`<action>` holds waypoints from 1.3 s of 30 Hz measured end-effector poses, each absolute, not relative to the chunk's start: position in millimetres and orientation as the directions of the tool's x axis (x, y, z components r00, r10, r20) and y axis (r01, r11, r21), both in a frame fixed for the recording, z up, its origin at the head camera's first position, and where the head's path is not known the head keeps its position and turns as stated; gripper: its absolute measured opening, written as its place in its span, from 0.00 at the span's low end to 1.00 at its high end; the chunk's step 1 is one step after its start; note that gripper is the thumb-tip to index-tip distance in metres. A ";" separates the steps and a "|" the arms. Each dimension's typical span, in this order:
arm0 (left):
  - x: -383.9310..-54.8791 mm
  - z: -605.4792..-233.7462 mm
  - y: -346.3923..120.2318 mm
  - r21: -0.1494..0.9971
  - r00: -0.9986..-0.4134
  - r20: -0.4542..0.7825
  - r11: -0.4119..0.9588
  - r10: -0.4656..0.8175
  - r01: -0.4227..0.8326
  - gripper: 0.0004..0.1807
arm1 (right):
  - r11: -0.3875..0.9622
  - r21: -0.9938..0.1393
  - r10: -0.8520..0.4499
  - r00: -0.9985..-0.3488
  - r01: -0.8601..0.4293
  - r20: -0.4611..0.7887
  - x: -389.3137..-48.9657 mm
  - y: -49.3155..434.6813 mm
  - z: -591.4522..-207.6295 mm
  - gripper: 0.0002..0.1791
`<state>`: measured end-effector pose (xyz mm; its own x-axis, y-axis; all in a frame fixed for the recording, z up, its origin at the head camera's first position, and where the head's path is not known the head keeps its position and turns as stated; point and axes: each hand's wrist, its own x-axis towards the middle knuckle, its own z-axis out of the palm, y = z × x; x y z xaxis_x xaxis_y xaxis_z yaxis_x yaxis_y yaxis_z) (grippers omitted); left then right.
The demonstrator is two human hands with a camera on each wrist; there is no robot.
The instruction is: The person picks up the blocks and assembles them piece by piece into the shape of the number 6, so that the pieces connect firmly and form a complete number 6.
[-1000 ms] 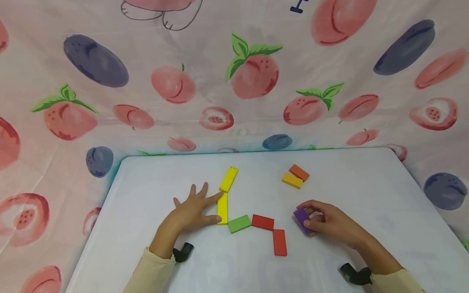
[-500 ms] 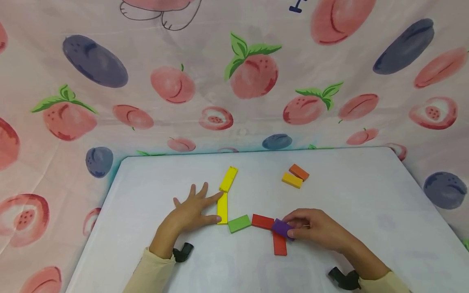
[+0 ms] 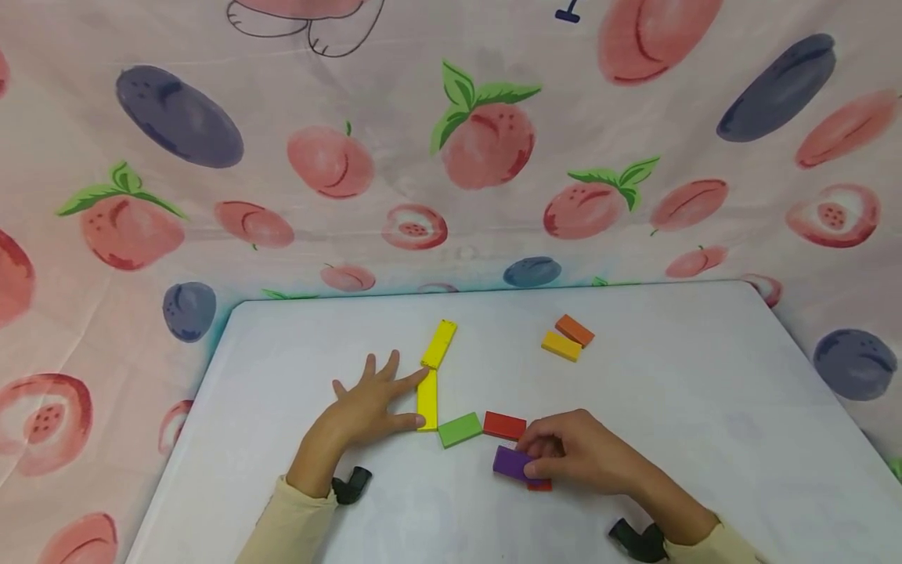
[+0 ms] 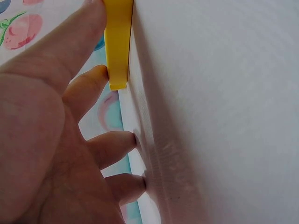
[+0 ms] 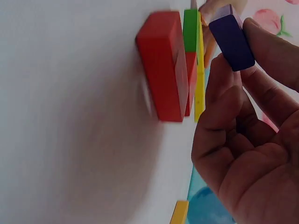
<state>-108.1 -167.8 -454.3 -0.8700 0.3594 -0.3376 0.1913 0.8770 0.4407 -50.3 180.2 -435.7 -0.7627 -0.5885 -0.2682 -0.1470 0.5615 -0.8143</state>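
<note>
My right hand [image 3: 581,454] pinches a purple block [image 3: 510,463] between thumb and fingers. In the right wrist view the purple block [image 5: 232,39] is held off the table, and in the head view it overlaps the near red block [image 3: 539,486]. Spread fingers of my left hand [image 3: 366,407] rest on the table, with thumb and index finger touching the nearer yellow block [image 3: 427,398]. Beyond it lies a second yellow block [image 3: 440,345], end to end with it. A green block [image 3: 460,430] and another red block [image 3: 504,425] continue the bent row to the right.
At the back right an orange block [image 3: 575,330] and an amber block [image 3: 561,346] lie touching. The white table [image 3: 705,376] ends at a fruit-print cloth [image 3: 395,94] behind. Black wrist cameras sit beneath both wrists.
My right hand has carried the purple block leftward and toward the near side, from right of the row to over the near red block. The left hand has stayed in place.
</note>
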 end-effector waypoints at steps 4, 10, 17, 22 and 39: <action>-108.1 -453.7 -168.6 0.441 -0.871 -0.336 0.877 0.358 0.190 0.41 | 0.574 -0.792 -0.618 -0.744 -0.206 -0.254 -51.1 170.3 -434.8 0.09; -108.2 -453.5 -168.3 0.442 -0.870 -0.335 0.876 0.362 0.194 0.41 | 0.629 -0.724 -0.637 -0.721 -0.283 -0.271 -51.4 155.9 -429.9 0.09; -108.6 -454.9 -168.5 0.440 -0.873 -0.332 0.878 0.356 0.191 0.41 | 0.696 -0.590 -0.650 -0.708 -0.410 -0.276 -49.8 140.5 -428.2 0.09; -108.1 -454.6 -168.4 0.444 -0.873 -0.331 0.876 0.357 0.190 0.41 | 0.708 -0.538 -0.659 -0.701 -0.457 -0.272 -48.7 138.4 -430.1 0.09; -108.9 -456.0 -168.2 0.439 -0.871 -0.338 0.878 0.357 0.189 0.42 | 0.720 -0.520 -0.646 -0.718 -0.460 -0.260 -48.5 138.6 -435.8 0.10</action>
